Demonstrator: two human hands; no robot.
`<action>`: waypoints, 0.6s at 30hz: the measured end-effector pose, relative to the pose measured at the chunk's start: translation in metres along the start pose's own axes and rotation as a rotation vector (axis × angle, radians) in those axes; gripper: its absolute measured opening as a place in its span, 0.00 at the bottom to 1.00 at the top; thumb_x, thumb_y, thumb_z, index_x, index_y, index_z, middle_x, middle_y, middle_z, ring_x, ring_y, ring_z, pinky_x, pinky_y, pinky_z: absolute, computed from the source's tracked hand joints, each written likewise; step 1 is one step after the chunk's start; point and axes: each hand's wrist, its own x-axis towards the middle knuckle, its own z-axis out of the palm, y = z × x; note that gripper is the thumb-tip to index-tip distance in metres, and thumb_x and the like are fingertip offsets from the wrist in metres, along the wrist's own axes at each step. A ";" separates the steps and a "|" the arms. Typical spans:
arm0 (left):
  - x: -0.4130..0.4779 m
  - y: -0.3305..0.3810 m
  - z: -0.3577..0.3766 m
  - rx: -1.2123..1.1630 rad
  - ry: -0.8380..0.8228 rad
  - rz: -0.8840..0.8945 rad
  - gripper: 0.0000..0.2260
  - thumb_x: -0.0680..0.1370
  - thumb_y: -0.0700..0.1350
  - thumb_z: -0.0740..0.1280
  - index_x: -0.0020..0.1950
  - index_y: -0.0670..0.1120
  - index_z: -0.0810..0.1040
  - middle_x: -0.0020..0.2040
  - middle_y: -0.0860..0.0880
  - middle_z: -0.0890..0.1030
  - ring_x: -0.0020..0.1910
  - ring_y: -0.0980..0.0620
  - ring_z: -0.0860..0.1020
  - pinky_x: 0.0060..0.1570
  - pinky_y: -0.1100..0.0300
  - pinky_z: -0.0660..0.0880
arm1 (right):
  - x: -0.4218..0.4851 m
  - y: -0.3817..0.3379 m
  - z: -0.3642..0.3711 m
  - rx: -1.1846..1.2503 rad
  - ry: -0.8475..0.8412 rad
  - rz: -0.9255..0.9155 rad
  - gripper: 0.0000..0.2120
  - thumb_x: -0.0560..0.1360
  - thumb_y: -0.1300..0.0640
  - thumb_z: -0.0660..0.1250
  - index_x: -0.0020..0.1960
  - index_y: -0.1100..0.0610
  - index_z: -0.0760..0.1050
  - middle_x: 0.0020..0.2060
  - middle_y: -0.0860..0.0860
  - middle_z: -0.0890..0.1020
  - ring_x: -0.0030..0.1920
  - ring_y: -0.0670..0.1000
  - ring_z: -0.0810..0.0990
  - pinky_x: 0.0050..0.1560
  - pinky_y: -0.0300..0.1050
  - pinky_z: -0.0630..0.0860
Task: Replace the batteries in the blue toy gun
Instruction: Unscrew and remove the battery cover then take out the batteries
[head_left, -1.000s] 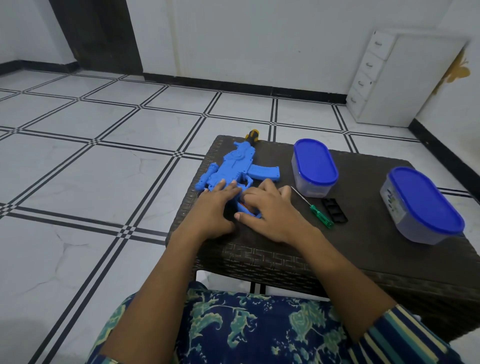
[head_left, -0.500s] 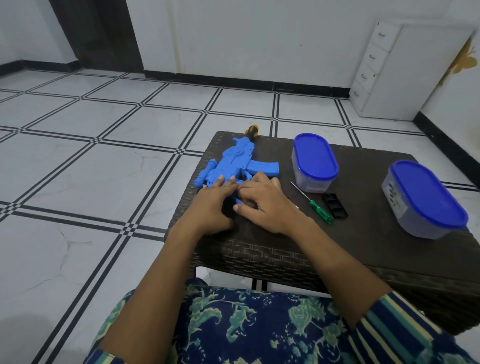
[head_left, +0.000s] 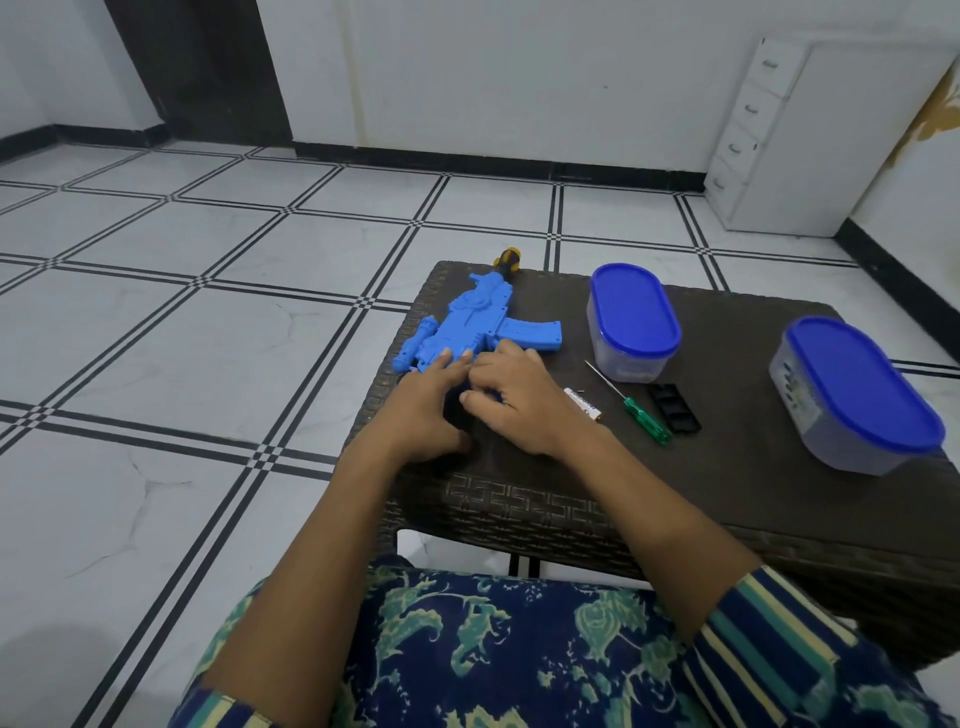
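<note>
The blue toy gun (head_left: 478, 327) lies flat on the far left part of the dark woven table (head_left: 737, 467), its yellow-black muzzle tip pointing away. My left hand (head_left: 426, 410) rests flat on the gun's near end, fingers stretched onto the body. My right hand (head_left: 514, 405) is beside it, with fingers curled and thumb pressed on a blue part of the gun's near end, which both hands hide. One white battery (head_left: 584, 404) lies just right of my right hand. A green-handled screwdriver (head_left: 647, 420) and a black battery cover (head_left: 674, 414) lie further right.
Two clear tubs with blue lids stand on the table, one (head_left: 634, 317) behind the screwdriver and one (head_left: 857, 389) at the right edge. A white drawer unit (head_left: 753, 145) stands against the far wall. Tiled floor lies to the left.
Both hands stay on the gun's near end, with the right hand's fingers more curled. The battery beside my right hand has come into view from under it.
</note>
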 end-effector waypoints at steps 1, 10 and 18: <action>0.000 0.000 0.000 0.001 0.001 0.006 0.41 0.66 0.36 0.72 0.76 0.54 0.61 0.77 0.57 0.60 0.77 0.58 0.50 0.73 0.51 0.59 | 0.000 0.000 -0.001 -0.006 -0.003 -0.005 0.14 0.74 0.55 0.64 0.34 0.62 0.69 0.32 0.48 0.70 0.40 0.49 0.65 0.43 0.47 0.60; 0.002 -0.003 0.004 0.030 0.022 0.020 0.40 0.66 0.39 0.72 0.75 0.54 0.63 0.77 0.57 0.59 0.77 0.58 0.51 0.73 0.51 0.59 | -0.006 0.002 -0.008 -0.062 -0.018 -0.024 0.13 0.71 0.53 0.68 0.35 0.58 0.66 0.32 0.46 0.69 0.42 0.48 0.66 0.46 0.50 0.61; -0.003 0.002 0.002 0.012 0.039 0.036 0.38 0.68 0.37 0.71 0.75 0.54 0.63 0.77 0.54 0.60 0.77 0.57 0.50 0.73 0.53 0.59 | -0.005 0.000 -0.009 -0.101 -0.001 -0.025 0.13 0.69 0.51 0.68 0.35 0.56 0.66 0.33 0.48 0.71 0.43 0.48 0.67 0.49 0.53 0.63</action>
